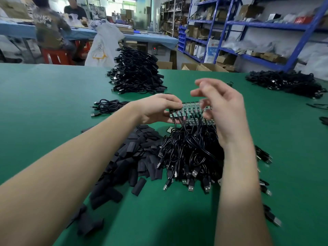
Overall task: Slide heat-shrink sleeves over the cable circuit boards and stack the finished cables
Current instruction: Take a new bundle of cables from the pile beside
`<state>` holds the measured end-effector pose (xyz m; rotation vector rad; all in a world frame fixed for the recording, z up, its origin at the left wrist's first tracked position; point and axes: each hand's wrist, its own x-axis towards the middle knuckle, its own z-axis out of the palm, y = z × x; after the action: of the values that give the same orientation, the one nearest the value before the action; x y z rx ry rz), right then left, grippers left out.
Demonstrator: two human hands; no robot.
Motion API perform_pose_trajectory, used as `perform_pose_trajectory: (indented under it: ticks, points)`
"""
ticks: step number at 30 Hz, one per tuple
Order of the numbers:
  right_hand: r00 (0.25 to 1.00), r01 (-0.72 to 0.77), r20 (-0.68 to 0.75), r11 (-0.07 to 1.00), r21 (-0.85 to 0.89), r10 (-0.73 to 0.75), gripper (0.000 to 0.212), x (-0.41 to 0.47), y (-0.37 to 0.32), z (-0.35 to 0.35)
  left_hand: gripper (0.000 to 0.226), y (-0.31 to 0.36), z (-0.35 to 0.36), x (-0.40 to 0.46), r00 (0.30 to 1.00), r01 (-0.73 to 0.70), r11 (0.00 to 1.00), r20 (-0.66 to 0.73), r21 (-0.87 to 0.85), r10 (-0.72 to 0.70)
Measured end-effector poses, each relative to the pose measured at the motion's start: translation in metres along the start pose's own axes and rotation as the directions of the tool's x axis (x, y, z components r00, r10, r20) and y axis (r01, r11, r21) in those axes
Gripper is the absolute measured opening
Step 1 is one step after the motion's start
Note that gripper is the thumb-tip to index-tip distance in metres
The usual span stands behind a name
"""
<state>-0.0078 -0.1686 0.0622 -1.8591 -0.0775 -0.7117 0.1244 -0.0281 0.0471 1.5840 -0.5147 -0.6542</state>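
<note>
right hand (225, 110) fingers motion-blurred, its grip unclear, cable plugs (273, 220) blurred behind right forearm

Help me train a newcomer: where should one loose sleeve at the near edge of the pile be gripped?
Pinch the sleeve across its flat faces at mid-length, coming from above. It lies flat and apart from the pile on the mat, long edges exposed; both ends stay free for a board.

A green table (44, 96) carries everything. On its near middle lies a heap of black sleeves (134, 157), and just right of it a bundle of black cables (188, 157) with their USB plugs toward the near edge. Farther away stand a tall cable stack (136, 71), a small coil (108, 106) near it on the left, and another pile (285, 82) at far right.
</note>
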Motion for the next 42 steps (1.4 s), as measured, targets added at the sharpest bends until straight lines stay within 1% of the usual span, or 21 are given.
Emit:
perform_pose_trajectory:
  ticks: [1, 2, 3, 4, 5, 6, 10, 14, 15, 16, 18, 19, 21, 23, 27, 29, 33, 34, 36, 39, 42]
  points:
    - [0.994, -0.002, -0.108, 0.982, -0.187, -0.019, 0.012, 0.004, 0.008, 0.003, 0.011, 0.000, 0.000, -0.002, 1.000, 0.008, 1.000, 0.010, -0.024, -0.008]
    - [0.973, -0.102, -0.230, 0.928, -0.357, 0.019, 0.017, 0.006, 0.009, 0.005, 0.011, -0.001, -0.002, -0.001, 1.000, 0.008, 0.999, 0.017, -0.048, -0.008]
    - [0.963, -0.171, -0.267, 0.864, -0.473, 0.044, 0.025, 0.007, 0.016, 0.006, 0.011, -0.002, -0.003, -0.002, 1.000, 0.005, 0.997, 0.020, -0.071, -0.003]
    - [0.962, -0.218, -0.256, 0.816, -0.536, 0.090, 0.035, 0.005, 0.021, 0.008, 0.011, -0.005, -0.005, -0.001, 1.000, -0.010, 0.996, 0.022, -0.094, 0.012]
    - [0.950, -0.287, -0.256, 0.818, -0.498, 0.178, 0.043, 0.004, 0.026, 0.007, 0.012, -0.007, -0.006, -0.002, 0.999, -0.022, 0.993, 0.025, -0.119, 0.025]
    - [0.939, -0.323, -0.259, 0.835, -0.445, 0.226, 0.047, 0.005, 0.030, 0.004, 0.013, -0.010, -0.007, -0.002, 0.999, -0.032, 0.989, 0.021, -0.143, 0.036]
    - [0.911, -0.372, -0.323, 0.849, -0.376, 0.256, 0.058, 0.008, 0.038, -0.005, 0.011, -0.023, -0.008, -0.003, 0.998, -0.042, 0.964, 0.039, -0.263, 0.054]
    - [0.915, -0.387, -0.261, 0.853, -0.351, 0.308, 0.061, 0.007, 0.042, -0.008, 0.008, -0.033, -0.005, -0.007, 0.989, -0.054, 0.932, 0.112, -0.358, 0.100]
    - [0.921, -0.375, -0.235, 0.866, -0.330, 0.310, 0.059, 0.006, 0.042, -0.008, 0.014, -0.034, -0.005, -0.009, 0.984, -0.045, 0.912, 0.137, -0.407, 0.110]
    - [0.929, -0.357, -0.212, 0.882, -0.307, 0.302, 0.053, 0.006, 0.042, -0.008, 0.029, -0.035, -0.004, -0.011, 0.978, -0.017, 0.884, 0.176, -0.468, 0.112]
    - [0.946, -0.306, -0.192, 0.918, -0.252, 0.263, 0.029, 0.006, 0.040, -0.011, 0.067, -0.039, -0.002, -0.014, 0.952, 0.073, 0.807, 0.282, -0.586, 0.118]
    - [0.949, -0.287, -0.195, 0.935, -0.210, 0.248, 0.026, 0.005, 0.038, -0.011, 0.082, -0.041, 0.001, -0.014, 0.940, 0.120, 0.760, 0.320, -0.639, 0.121]
    - [0.951, -0.257, -0.209, 0.957, -0.135, 0.226, 0.026, 0.004, 0.034, -0.014, 0.095, -0.043, 0.008, -0.012, 0.925, 0.193, 0.686, 0.363, -0.701, 0.111]
    - [0.957, -0.213, -0.222, 0.972, -0.099, 0.187, 0.025, 0.003, 0.031, -0.017, 0.096, -0.043, 0.017, -0.010, 0.909, 0.233, 0.690, 0.405, -0.686, 0.096]
    - [0.959, -0.153, -0.253, 0.984, -0.089, 0.126, 0.024, 0.004, 0.026, -0.021, 0.096, -0.039, 0.031, -0.006, 0.875, 0.264, 0.752, 0.478, -0.604, 0.076]
    - [0.952, -0.139, -0.289, 0.983, -0.121, 0.099, 0.023, 0.004, 0.023, -0.019, 0.096, -0.039, 0.033, -0.004, 0.892, 0.266, 0.752, 0.450, -0.603, 0.046]
    - [0.946, -0.093, -0.320, 0.992, -0.086, 0.061, 0.022, 0.005, 0.012, -0.014, 0.099, -0.047, 0.032, 0.000, 0.925, 0.284, 0.688, 0.381, -0.668, -0.012]
    - [0.946, -0.081, -0.321, 0.993, -0.080, 0.051, 0.022, 0.005, 0.010, -0.012, 0.096, -0.049, 0.033, 0.001, 0.931, 0.289, 0.681, 0.364, -0.673, -0.035]
    - [0.946, -0.054, -0.324, 0.995, -0.078, 0.026, 0.023, 0.005, 0.008, -0.010, 0.083, -0.051, 0.034, 0.001, 0.934, 0.302, 0.701, 0.347, -0.645, -0.084]
    - [0.941, -0.015, -0.338, 0.998, -0.067, -0.009, 0.025, 0.006, 0.001, -0.008, 0.069, -0.048, 0.036, -0.002, 0.927, 0.298, 0.735, 0.369, -0.609, -0.070]
    - [0.919, 0.046, -0.388, 0.996, -0.075, -0.071, 0.027, 0.006, -0.011, -0.012, 0.083, -0.047, 0.038, -0.005, 0.900, 0.377, 0.631, 0.429, -0.678, -0.078]
